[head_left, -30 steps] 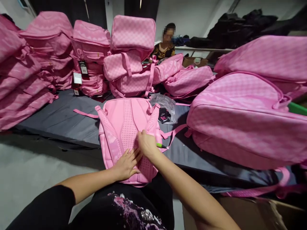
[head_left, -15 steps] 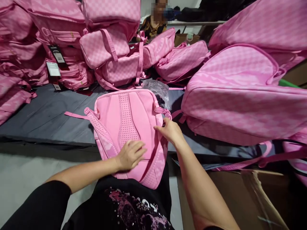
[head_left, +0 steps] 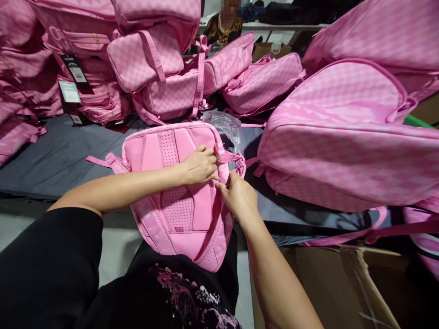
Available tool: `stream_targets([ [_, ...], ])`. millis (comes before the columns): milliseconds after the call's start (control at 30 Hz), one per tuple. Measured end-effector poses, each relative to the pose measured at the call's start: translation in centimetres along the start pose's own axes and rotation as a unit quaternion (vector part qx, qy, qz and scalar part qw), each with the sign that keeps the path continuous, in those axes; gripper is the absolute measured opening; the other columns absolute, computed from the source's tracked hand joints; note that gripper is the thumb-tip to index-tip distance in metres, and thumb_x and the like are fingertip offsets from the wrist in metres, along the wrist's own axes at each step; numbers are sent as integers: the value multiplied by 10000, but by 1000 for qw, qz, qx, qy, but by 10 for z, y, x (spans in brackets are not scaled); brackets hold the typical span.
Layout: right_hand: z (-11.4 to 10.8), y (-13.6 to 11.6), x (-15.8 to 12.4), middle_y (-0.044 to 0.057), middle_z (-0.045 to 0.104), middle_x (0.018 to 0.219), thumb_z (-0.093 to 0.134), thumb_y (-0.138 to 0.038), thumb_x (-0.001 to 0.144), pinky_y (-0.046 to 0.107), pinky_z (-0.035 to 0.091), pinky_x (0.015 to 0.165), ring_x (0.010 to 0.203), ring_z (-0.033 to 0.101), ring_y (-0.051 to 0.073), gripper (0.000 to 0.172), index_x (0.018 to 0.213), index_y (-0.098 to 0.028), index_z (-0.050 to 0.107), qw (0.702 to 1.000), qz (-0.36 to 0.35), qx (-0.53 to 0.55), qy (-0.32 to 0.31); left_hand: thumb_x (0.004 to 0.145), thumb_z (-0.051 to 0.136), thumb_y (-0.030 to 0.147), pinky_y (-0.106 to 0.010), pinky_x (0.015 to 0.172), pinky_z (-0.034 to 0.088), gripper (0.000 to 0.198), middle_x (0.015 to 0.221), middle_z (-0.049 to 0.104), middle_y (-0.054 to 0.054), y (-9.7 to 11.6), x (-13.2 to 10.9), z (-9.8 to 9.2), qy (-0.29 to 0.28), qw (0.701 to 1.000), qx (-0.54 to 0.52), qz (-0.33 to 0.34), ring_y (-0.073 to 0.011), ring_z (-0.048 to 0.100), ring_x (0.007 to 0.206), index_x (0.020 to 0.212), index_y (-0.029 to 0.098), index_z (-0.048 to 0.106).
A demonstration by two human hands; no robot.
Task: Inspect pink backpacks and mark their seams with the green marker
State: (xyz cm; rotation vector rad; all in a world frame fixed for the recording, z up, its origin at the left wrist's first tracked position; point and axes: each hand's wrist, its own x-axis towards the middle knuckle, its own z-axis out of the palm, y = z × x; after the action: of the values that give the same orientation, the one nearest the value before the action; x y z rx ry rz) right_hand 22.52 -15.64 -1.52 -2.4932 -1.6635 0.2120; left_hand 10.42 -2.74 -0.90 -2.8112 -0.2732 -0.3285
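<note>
A pink backpack leans on the table edge against my body, its padded back panel and shoulder straps facing up. My right hand grips its right side edge just below the strap buckle, thumb on top and fingers partly hidden behind. My left hand reaches across the back panel, its fingers curled down at the same edge, close to my right thumb. What the left fingertips pinch there is partly hidden. The right shoulder strap hangs down along the panel.
Pink backpacks are stacked at the back and left, some with hang tags. A large pink bag lies to the right. Clear plastic sits behind my backpack on the grey-covered table. An open cardboard box stands below right. A person is across.
My left hand has moved up and right from the lower panel to the right edge. The backpack has shifted slightly left. My right hand stays on its edge.
</note>
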Motion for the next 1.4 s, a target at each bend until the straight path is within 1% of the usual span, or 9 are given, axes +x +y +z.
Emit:
stream_targets([
  [200,1,-1,1,121,723,1068,615,-374,951,310,302,586,887,707,271,243,1069,-169,555,1000,-9,-16,12,903,477,709,-493,975,356,617,920,651,-96,-41,1,-8,23,999,23,-6,-278,517,993,776,155,716],
  [400,5,-3,-2,119,725,1049,619,-367,950,310,296,570,853,710,274,248,1077,-162,559,999,-2,-23,23,914,467,699,-599,1172,186,599,989,602,-55,-80,-6,-30,60,996,44,-56,-271,467,1158,853,141,674],
  [467,5,-5,-3,126,725,1043,617,-365,951,311,299,567,847,709,274,255,1082,-154,560,999,3,-27,26,896,503,700,-610,1134,231,577,979,611,-69,-70,-9,-29,69,995,47,-56,-283,488,1116,842,152,673],
  [600,4,-4,-6,124,727,1047,585,-376,970,308,309,569,824,705,258,258,1101,-156,557,999,6,-23,25,850,626,632,-466,924,397,464,902,643,-76,-26,-12,-21,-3,999,-17,33,-255,541,911,904,177,700],
  [800,6,0,-6,134,715,1094,605,-383,955,308,347,595,857,697,265,298,1133,-151,548,999,9,-13,27,800,754,414,-429,937,370,272,887,659,-62,-1,-12,-18,-38,997,-60,29,-241,543,894,907,173,688],
  [1000,15,4,-8,131,710,1089,583,-362,954,311,379,604,851,678,263,318,1189,-150,554,998,-5,17,63,956,575,309,-418,1082,313,156,882,659,-16,-2,-28,6,89,995,-4,52,-194,531,907,868,198,640],
  [1133,19,7,-18,142,657,1197,500,-335,986,299,382,598,849,651,229,347,1278,-154,547,987,-34,41,155,979,506,461,-428,1133,292,288,926,669,-17,-2,-42,23,199,978,-14,59,-195,539,964,892,218,633],
  [1233,18,7,-18,120,655,1147,448,-348,1019,281,360,607,804,619,185,281,1112,-167,641,982,-79,26,169,940,535,450,-435,1116,315,254,889,675,-18,-4,-47,29,252,965,-44,51,-203,560,962,887,223,634],
  [1400,12,4,3,101,667,931,384,-385,1047,294,307,626,792,586,180,397,884,-171,675,973,-173,-36,151,969,427,389,-423,1046,354,256,867,697,-15,-5,-48,35,276,955,-103,37,-196,596,941,867,239,609],
])
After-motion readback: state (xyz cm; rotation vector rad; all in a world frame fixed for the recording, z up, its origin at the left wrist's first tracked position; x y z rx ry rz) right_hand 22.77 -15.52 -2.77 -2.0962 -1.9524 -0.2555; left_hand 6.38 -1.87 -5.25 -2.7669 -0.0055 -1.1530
